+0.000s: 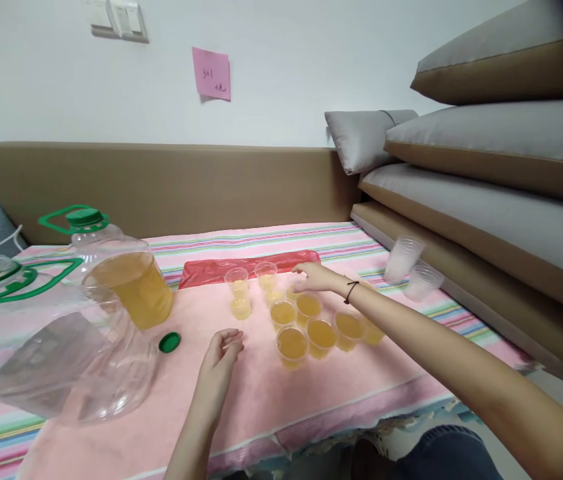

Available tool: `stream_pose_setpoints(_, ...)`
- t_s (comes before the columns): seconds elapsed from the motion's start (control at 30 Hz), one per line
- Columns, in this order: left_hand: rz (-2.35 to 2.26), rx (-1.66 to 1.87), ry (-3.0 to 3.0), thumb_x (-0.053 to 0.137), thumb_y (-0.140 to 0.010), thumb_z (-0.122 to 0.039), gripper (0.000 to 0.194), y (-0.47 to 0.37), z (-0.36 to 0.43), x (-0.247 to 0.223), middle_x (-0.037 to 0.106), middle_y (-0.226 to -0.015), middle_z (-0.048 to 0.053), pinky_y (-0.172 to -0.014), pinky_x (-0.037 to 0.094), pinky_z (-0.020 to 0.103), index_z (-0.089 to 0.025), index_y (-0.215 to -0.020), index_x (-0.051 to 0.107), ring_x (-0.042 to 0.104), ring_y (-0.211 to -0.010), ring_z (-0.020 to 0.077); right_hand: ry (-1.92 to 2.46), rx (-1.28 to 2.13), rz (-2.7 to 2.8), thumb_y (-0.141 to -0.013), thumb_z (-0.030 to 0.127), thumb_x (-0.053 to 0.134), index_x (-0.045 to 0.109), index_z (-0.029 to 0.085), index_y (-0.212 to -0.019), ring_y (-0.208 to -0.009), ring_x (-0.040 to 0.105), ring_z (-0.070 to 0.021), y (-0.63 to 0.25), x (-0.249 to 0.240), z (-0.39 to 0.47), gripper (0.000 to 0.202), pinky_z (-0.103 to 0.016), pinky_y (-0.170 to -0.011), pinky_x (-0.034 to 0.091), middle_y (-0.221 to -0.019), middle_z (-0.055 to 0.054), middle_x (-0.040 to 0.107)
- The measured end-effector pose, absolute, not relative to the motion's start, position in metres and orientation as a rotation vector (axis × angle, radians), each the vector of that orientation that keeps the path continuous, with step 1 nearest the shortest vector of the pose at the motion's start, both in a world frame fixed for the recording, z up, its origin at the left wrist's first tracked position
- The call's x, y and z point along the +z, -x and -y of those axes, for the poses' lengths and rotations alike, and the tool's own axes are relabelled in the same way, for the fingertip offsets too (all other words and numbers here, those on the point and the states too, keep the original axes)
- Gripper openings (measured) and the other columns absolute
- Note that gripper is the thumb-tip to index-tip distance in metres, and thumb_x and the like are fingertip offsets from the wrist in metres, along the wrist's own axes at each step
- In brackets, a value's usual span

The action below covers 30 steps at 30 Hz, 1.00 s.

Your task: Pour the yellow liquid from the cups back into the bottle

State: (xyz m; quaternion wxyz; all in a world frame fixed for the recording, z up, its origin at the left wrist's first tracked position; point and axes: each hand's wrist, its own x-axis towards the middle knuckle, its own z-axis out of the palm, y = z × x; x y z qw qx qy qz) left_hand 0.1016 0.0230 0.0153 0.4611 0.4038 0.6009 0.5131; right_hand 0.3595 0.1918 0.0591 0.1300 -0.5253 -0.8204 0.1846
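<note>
My left hand (pixel 225 347) is just above the pink cloth, left of the cups, its fingers loosely bent and apart with nothing in them. Over the back of the cup group reaches my right hand (pixel 312 277), fingers stretched leftward and apart above a partly covered cup (pixel 293 293); whether it touches the rim is unclear. Several clear plastic cups of yellow-brown liquid stand close together, among them a front cup (pixel 292 345) and a middle cup (pixel 321 337). Two stacked-looking cups (pixel 240 297) with paler contents stand to their left, beside another pale one (pixel 266 280).
An open clear jug (pixel 126 373) with a green handle lies at the left. Behind it stands a capped jug (pixel 144 290) holding yellow liquid. A green cap (pixel 170 342), a red plastic bag (pixel 256 265) and spare cup stacks (pixel 404 259) rest on the cloth. Cushions (pixel 486 190) rise at right.
</note>
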Motion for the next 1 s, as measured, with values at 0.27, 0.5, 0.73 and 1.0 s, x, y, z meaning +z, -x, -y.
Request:
stream_pose_setpoints(0.27,-1.466,1.280,-0.970,0.066,-0.062,-0.051,0.049,-0.098,-0.013,0.024,0.067,-0.114,0.013,-0.093,0.047,0.041,-0.018,-0.097,0.061,0.064,-0.108,0.0298,1.638,0.498,2.330,-0.063,0.031,0.082,0.066,0.013,-0.120,-0.110,0.067,-0.0316,-0.349,0.043,-0.198,0.063,-0.038,-0.090,0.053,-0.123,-0.018,0.069)
stream_pose_setpoints(0.5,-1.454,1.304,-0.987,0.067,-0.064,-0.047,0.042,-0.094,-0.011,0.022,0.068,-0.113,0.012,-0.092,0.048,0.042,-0.019,-0.095,0.062,0.065,-0.106,0.0293,1.580,0.485,2.230,-0.063,0.025,0.079,0.067,0.022,-0.117,-0.112,0.065,-0.0299,-0.362,0.047,-0.201,0.055,-0.040,-0.094,0.052,-0.125,-0.010,0.069)
stream_pose_setpoints(0.73,-1.442,1.316,-0.974,0.066,-0.065,-0.046,0.042,-0.095,-0.011,0.020,0.068,-0.114,0.013,-0.092,0.047,0.042,-0.019,-0.096,0.062,0.065,-0.107,0.0297,1.550,0.562,2.038,-0.060,0.028,0.079,0.051,0.018,-0.128,-0.096,0.067,-0.0259,-0.370,0.053,-0.194,0.075,-0.038,-0.078,0.057,-0.121,-0.015,0.065)
stream_pose_setpoints(1.0,-1.425,1.321,-0.974,0.065,-0.065,-0.043,0.039,-0.096,-0.010,0.020,0.069,-0.112,0.012,-0.092,0.047,0.041,-0.019,-0.095,0.062,0.065,-0.105,0.0285,1.396,0.622,1.904,-0.060,0.029,0.082,0.042,0.024,-0.133,-0.111,0.064,-0.0246,-0.370,0.045,-0.191,0.084,-0.037,-0.090,0.055,-0.120,-0.011,0.064)
